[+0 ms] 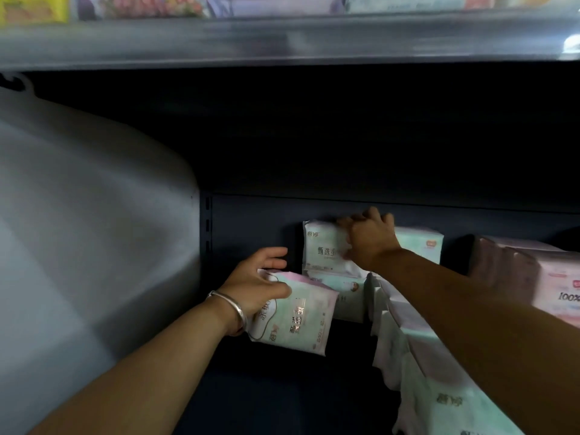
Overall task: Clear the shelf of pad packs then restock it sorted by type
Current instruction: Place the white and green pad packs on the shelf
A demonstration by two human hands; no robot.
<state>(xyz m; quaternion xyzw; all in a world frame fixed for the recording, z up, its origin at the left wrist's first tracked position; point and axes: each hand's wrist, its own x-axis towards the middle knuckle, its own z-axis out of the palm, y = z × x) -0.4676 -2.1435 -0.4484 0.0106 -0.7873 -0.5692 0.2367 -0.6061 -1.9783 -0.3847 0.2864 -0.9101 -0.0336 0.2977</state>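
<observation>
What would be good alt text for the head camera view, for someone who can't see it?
A person reaches both hands into a dark shelf: the left hand holds a pale green and pink pad pack, while the right hand grips an upright pack at the back. More packs run along the right.

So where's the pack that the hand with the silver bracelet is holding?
The green-and-pink pad pack sits low centre in the head view, gripped by the left hand, just in front and left of the stacked pale green packs that the right hand grips.
</observation>
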